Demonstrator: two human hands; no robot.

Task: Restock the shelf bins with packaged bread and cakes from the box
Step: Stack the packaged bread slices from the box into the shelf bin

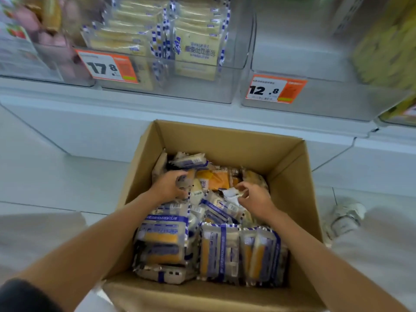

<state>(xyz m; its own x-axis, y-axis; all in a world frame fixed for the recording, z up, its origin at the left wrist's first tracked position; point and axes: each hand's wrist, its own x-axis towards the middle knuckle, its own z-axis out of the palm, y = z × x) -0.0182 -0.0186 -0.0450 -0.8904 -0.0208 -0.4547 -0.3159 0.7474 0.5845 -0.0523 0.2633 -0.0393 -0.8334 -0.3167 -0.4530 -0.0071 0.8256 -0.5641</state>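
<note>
Inside the cardboard box point(225, 140), near its left wall, the left grip point(171, 188) clutched a small packet point(183, 180). Right of centre, the right grip point(254, 199) pinched a white packet point(231, 195). Slick wrappers might slip, or tangled neighbours lift and spill.

The box point(225, 143) loses its near wall to the bottom edge; pink packets point(51, 39) at the left end of the shelf point(67, 97) blur, perhaps cakes.

Bare forearms point(108, 239) — dark sleeve point(20, 293), pale trousers point(378, 248), white sneaker point(346, 216)
</note>
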